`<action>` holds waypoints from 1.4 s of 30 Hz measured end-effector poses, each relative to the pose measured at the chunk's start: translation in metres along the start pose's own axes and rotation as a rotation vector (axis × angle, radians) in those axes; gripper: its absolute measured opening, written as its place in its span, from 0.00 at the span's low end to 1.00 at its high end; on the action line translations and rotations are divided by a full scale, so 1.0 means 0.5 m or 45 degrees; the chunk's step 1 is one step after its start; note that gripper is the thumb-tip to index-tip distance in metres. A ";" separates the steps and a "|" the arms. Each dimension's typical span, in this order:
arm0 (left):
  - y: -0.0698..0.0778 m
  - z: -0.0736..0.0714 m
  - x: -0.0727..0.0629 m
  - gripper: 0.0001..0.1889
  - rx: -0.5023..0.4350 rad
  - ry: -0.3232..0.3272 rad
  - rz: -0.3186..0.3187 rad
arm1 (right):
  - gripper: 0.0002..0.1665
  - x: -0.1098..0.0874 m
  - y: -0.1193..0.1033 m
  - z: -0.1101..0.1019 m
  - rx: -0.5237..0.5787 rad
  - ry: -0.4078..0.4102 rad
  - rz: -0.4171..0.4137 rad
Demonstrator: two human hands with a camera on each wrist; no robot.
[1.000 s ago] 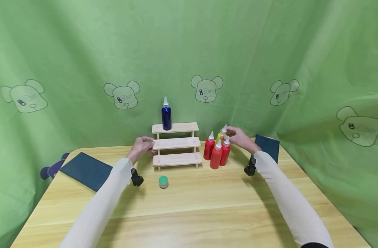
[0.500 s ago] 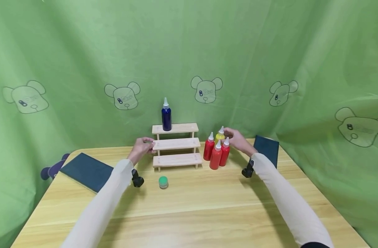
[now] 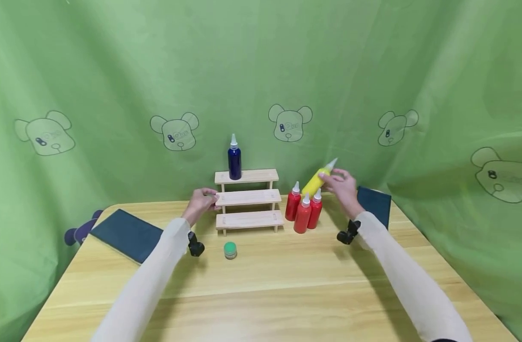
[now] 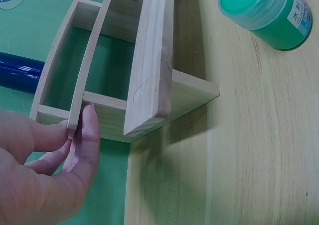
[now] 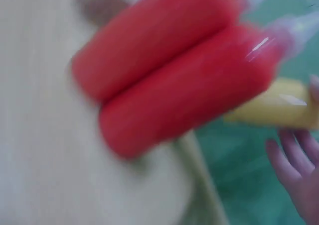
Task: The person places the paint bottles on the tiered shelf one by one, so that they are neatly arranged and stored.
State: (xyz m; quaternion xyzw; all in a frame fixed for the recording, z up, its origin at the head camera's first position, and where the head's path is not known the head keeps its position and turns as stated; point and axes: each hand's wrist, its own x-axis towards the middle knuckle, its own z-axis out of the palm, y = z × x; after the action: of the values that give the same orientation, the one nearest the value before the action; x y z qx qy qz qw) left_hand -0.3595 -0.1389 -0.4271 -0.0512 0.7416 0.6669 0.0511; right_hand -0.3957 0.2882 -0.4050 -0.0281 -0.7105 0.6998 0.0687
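A wooden three-step display stand (image 3: 249, 197) stands at the back of the table, and my left hand (image 3: 199, 203) pinches the left end of its middle shelf. In the left wrist view the thumb and fingers (image 4: 88, 135) close on that shelf board (image 4: 79, 90). My right hand (image 3: 341, 189) holds a yellow squeeze bottle (image 3: 315, 183) near its neck, tilted with the nozzle up to the right. Just in front of it, several red squeeze bottles (image 3: 303, 216) stand upright, close together. A dark blue squeeze bottle (image 3: 234, 162) stands on the top shelf.
A small green-lidded paint jar (image 3: 230, 250) stands in front of the stand. One dark flat board (image 3: 127, 235) lies at the left, another dark board (image 3: 374, 203) at the right back. A green curtain (image 3: 351, 85) hangs behind the table.
My right hand has lifted the yellow bottle from behind the red ones and tipped it to the right. My left hand stays on the stand's middle shelf.
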 end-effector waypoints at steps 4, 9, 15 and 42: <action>-0.003 0.005 -0.001 0.20 -0.006 0.004 -0.005 | 0.35 0.009 -0.060 -0.009 0.434 0.120 0.011; -0.005 0.005 -0.005 0.20 0.005 -0.008 -0.007 | 0.24 0.000 -0.128 -0.008 0.754 0.067 0.061; 0.000 -0.001 -0.006 0.21 0.009 0.002 -0.007 | 0.27 -0.025 -0.196 0.053 0.886 -0.025 0.203; 0.009 0.006 0.002 0.19 0.018 -0.027 -0.034 | 0.34 -0.009 -0.187 0.314 -0.186 -0.411 -0.043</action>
State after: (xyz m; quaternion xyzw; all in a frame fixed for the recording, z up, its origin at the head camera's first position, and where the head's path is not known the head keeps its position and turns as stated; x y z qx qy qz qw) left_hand -0.3611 -0.1354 -0.4231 -0.0537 0.7450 0.6614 0.0681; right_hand -0.4075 0.1302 -0.3135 0.0918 -0.7616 0.6405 -0.0367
